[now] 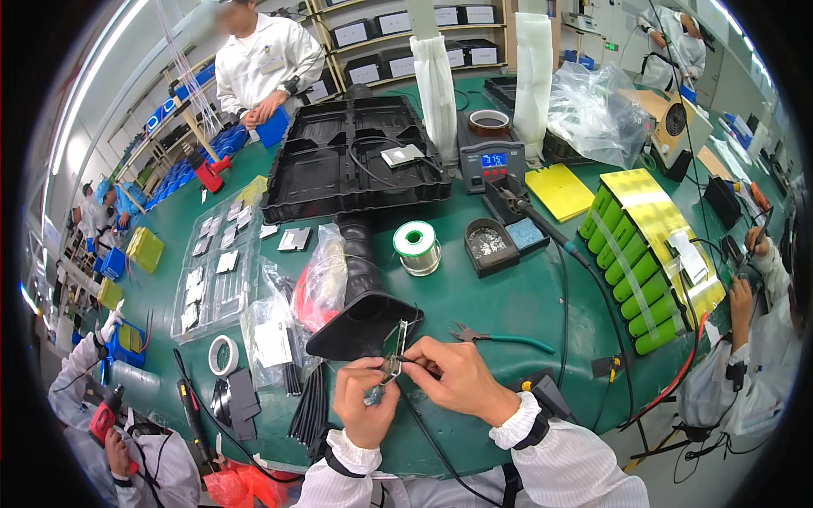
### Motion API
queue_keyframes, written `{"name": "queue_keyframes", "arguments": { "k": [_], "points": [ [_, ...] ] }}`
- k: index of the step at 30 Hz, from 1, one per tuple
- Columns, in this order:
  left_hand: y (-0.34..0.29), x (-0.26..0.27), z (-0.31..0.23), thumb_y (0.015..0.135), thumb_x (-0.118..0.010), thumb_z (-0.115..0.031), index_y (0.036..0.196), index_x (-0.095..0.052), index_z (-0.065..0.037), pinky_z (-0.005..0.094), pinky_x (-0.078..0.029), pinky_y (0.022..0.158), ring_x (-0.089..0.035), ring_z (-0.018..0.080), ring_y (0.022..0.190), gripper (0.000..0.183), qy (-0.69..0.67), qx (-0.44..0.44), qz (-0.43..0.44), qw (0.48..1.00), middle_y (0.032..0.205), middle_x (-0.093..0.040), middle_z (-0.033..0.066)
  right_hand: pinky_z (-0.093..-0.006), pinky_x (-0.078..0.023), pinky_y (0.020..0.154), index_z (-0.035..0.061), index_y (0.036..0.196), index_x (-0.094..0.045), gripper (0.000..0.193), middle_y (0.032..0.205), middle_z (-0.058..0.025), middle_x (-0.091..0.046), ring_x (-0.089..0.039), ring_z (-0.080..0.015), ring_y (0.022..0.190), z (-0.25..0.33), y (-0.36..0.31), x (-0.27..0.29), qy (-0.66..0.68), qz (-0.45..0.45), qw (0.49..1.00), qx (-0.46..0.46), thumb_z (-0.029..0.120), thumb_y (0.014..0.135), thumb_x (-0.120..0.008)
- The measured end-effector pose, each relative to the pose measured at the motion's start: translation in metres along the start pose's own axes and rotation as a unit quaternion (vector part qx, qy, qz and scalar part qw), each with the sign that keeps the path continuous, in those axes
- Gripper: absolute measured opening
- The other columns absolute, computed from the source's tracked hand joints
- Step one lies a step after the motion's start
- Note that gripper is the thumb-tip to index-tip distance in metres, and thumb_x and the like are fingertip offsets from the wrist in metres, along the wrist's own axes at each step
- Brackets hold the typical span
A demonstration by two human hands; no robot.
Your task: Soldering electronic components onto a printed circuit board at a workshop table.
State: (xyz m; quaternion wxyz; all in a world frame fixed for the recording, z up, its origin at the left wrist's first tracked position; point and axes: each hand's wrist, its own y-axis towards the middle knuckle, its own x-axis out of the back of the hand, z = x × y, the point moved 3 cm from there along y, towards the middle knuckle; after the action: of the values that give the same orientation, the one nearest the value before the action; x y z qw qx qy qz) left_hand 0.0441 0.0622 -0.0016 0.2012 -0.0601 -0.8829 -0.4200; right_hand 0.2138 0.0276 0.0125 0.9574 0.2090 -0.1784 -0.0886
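Observation:
My left hand (367, 405) pinches the lower end of a small thin part with shiny metal edges (400, 334), its kind too small to tell. Fingers of my right hand (461, 378) close on the end of a black cable (429, 440) beside that part; the cable hangs down toward my lap. Whether cable and part touch is hidden by the fingertips. Just beyond my hands is the wide mouth of a black fume extractor hose (364, 326). Side cutters with green handles (504, 339) lie to the right of my right hand.
Around the green bench (508, 296) stand a solder spool (417, 248), soldering station (491, 161), tip-cleaner tray (491, 245), green cell battery pack (635, 262), black tray (356, 152), clear parts tray (216, 262), tape roll (223, 356) and black tubes (309, 406). Other people work nearby.

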Motion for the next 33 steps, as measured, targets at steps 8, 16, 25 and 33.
{"name": "queue_keyframes", "arguments": {
  "k": [8,16,25,33],
  "points": [
    [0.002,-0.001,-0.004,0.068,-0.074,0.015,0.089,-0.057,-0.003,0.0380,-0.056,0.077,-0.069,0.0318,0.096,0.032,-0.002,-0.007,0.004,1.000,0.091,-0.060,0.0128,-0.0361,-0.049,0.053,0.0027,0.096,-0.065,0.007,0.070,-0.0116,-0.069,-0.069,-0.0273,0.060,-0.002,-0.002,0.000,0.022,0.000,1.000,-0.016,0.008,0.093,-0.068],
    [0.001,0.004,-0.002,0.065,-0.073,0.017,0.091,-0.060,-0.003,0.0412,-0.058,0.080,-0.069,0.0344,0.098,0.035,0.009,-0.050,-0.011,0.999,0.094,-0.062,0.0117,-0.0346,-0.054,0.063,-0.0017,0.107,-0.067,0.014,0.087,-0.0161,-0.072,-0.072,-0.0268,0.072,-0.001,0.001,0.002,0.041,0.034,0.998,-0.018,0.003,0.095,-0.064],
    [0.000,0.006,0.000,0.065,-0.073,0.020,0.091,-0.065,-0.003,0.0405,-0.059,0.080,-0.069,0.0346,0.099,0.035,0.017,-0.071,-0.017,0.997,0.095,-0.062,0.0105,-0.0281,-0.051,0.058,-0.0019,0.108,-0.070,0.014,0.083,-0.0094,-0.072,-0.064,-0.0151,0.063,-0.008,0.001,0.001,0.054,0.027,0.998,-0.003,0.004,0.096,-0.065],
    [0.003,0.007,-0.004,0.064,-0.073,0.019,0.088,-0.066,-0.002,0.0396,-0.059,0.079,-0.069,0.0341,0.099,0.032,0.030,-0.076,-0.020,0.996,0.095,-0.061,0.0104,-0.0321,-0.054,0.064,-0.0036,0.106,-0.069,0.014,0.086,-0.0133,-0.072,-0.071,-0.0217,0.072,-0.006,0.003,0.004,0.042,0.030,0.999,0.005,0.004,0.094,-0.066]
  ]
}}
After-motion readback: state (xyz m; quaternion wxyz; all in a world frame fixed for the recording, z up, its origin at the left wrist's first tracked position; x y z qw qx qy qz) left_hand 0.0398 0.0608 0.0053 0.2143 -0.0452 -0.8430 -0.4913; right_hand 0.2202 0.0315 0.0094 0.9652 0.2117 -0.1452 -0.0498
